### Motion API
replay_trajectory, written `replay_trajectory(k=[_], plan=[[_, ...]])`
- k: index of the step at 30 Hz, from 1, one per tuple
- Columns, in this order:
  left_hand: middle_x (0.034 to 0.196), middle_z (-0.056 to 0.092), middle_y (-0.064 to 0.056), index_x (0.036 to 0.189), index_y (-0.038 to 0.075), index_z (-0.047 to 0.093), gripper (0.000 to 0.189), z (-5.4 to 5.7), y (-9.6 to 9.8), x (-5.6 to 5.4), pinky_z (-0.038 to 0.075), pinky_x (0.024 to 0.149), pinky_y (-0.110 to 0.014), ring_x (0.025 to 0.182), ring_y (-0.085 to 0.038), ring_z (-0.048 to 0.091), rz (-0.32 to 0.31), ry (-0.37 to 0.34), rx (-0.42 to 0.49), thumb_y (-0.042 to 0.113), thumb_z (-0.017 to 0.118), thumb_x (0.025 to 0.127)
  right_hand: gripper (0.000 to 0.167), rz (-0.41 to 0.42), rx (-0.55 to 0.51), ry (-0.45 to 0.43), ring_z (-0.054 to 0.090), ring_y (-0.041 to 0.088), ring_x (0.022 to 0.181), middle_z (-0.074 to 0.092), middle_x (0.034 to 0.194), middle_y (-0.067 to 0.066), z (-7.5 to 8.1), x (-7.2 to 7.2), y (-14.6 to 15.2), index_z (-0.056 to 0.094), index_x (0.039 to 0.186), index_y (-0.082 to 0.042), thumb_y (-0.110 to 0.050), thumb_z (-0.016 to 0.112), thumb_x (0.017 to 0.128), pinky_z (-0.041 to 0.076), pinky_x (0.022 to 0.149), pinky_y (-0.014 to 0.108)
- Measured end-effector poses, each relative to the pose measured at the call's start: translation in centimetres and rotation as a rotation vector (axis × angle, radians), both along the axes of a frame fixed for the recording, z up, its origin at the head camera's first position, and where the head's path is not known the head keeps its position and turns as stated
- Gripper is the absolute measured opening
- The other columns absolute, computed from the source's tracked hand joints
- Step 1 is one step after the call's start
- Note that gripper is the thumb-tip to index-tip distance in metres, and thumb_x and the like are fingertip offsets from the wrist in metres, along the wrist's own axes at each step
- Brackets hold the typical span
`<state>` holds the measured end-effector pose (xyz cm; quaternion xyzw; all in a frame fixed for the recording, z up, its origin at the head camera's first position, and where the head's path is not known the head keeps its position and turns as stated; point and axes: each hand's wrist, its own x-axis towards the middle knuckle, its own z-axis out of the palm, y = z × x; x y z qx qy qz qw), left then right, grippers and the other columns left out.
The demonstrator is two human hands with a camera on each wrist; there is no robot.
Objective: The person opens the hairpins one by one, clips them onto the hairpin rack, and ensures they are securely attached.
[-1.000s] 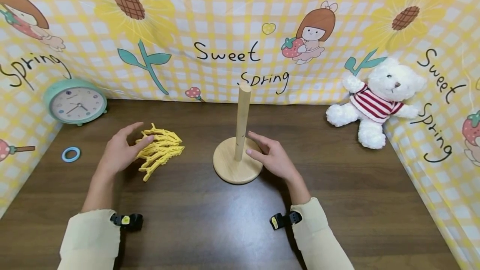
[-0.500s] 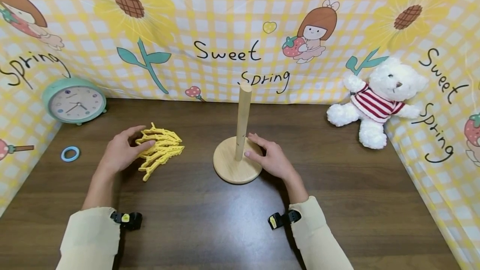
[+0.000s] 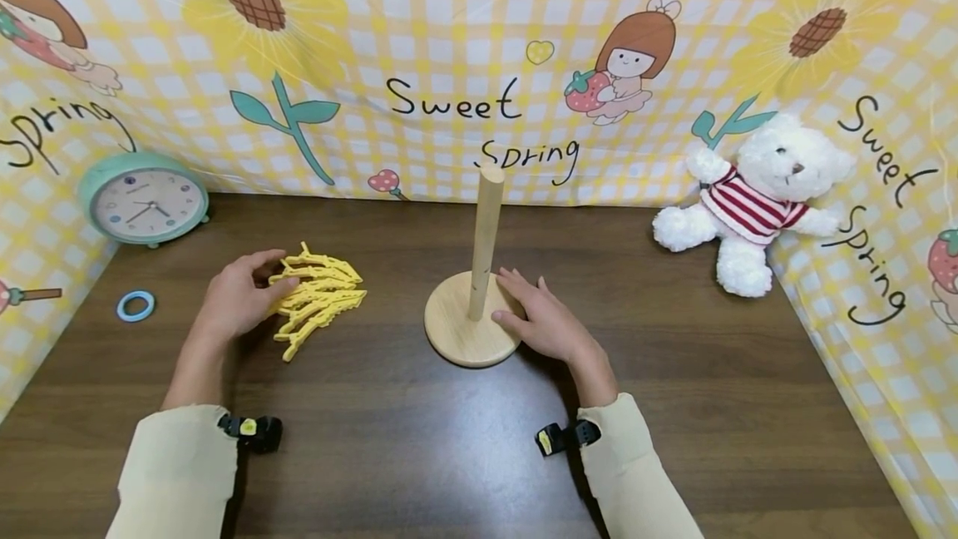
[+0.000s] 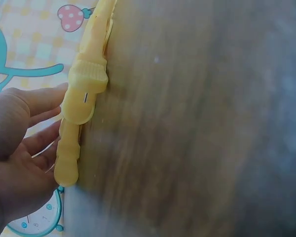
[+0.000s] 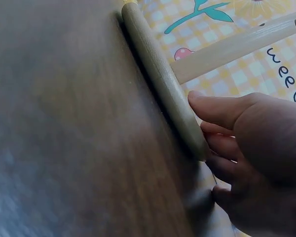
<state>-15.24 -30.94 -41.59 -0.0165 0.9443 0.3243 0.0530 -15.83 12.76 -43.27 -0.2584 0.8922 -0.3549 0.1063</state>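
Several long, thin yellow plastic pieces [image 3: 318,294] with forked ends lie fanned out on the table, left of the middle; their kind cannot be told. My left hand [image 3: 239,294] rests at their left end, its thumb over them and its fingers loosely bent. The left wrist view shows one ridged yellow piece [image 4: 86,76] close beside the left thumb. A round wooden base with an upright wooden post [image 3: 486,239] stands at the middle. My right hand [image 3: 550,318] rests loosely at the base's right edge, thumb on or just above the rim [image 5: 160,74], fingers spread beside it.
A mint-green alarm clock [image 3: 145,200] stands at the back left, with a light-blue ring [image 3: 135,306] in front of it. At the back right sits a white teddy bear [image 3: 759,198] in a striped shirt. A yellow checked cloth [image 3: 449,23] hangs behind the dark wooden table [image 3: 419,447].
The right fingers have shifted slightly and spread at the base's edge. My left hand has settled slightly lower at the yellow pieces. The post and the pieces lie as before.
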Motion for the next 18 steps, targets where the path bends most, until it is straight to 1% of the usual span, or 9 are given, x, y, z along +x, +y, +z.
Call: replay_trajectory(k=[4, 7, 11, 14, 18], plan=[[0.135, 0.046, -0.037, 0.151, -0.006, 0.038, 0.069, 0.0, 0.0, -0.4, 0.041, 0.090, -0.065, 0.119, -0.051, 0.045, -0.001, -0.013, 0.008, 0.042, 0.054, 0.105, 0.062, 0.017, 0.019, -0.012, 0.022, 0.029, 0.152, 0.029, 0.163, 0.016, 0.2, 0.1, 0.1, 0.035, 0.156, 0.000, -0.024, 0.059, 0.105, 0.004, 0.122, 0.053], [0.135, 0.047, -0.035, 0.150, -0.007, 0.039, 0.066, -0.1, 0.0, -0.9, 0.043, 0.087, -0.063, 0.116, -0.049, 0.048, -0.008, 0.012, 0.016, 0.039, 0.055, 0.105, 0.062, 0.019, 0.020, -0.015, 0.021, 0.029, 0.152, 0.028, 0.163, 0.016, 0.2, 0.1, 0.2, 0.033, 0.156, 0.000, -0.025, 0.058, 0.105, 0.004, 0.122, 0.051], [0.132, 0.051, -0.032, 0.148, -0.007, 0.042, 0.063, -0.4, -0.1, -1.3, 0.046, 0.082, -0.057, 0.109, -0.045, 0.052, -0.022, 0.040, 0.014, 0.036, 0.058, 0.104, 0.063, 0.020, 0.035, -0.027, 0.021, 0.027, 0.152, 0.027, 0.164, 0.014, -0.1, 0.2, 0.2, 0.032, 0.157, -0.001, -0.026, 0.058, 0.105, 0.003, 0.122, 0.050], [0.130, 0.053, -0.031, 0.148, -0.007, 0.043, 0.065, -0.6, -0.3, -1.4, 0.047, 0.080, -0.054, 0.107, -0.044, 0.053, -0.030, 0.035, 0.013, 0.037, 0.059, 0.103, 0.063, 0.019, 0.040, -0.033, 0.021, 0.027, 0.152, 0.026, 0.164, 0.014, -0.2, 0.2, 0.2, 0.032, 0.157, -0.002, -0.027, 0.058, 0.105, 0.003, 0.122, 0.050], [0.133, 0.050, -0.032, 0.148, -0.007, 0.043, 0.070, -0.7, -0.7, -1.5, 0.046, 0.082, -0.055, 0.111, -0.045, 0.051, -0.021, 0.014, 0.039, 0.041, 0.062, 0.101, 0.063, 0.016, 0.026, -0.027, 0.021, 0.027, 0.152, 0.027, 0.164, 0.014, -0.2, 0.1, 0.3, 0.033, 0.157, -0.001, -0.026, 0.059, 0.105, 0.003, 0.122, 0.050]])
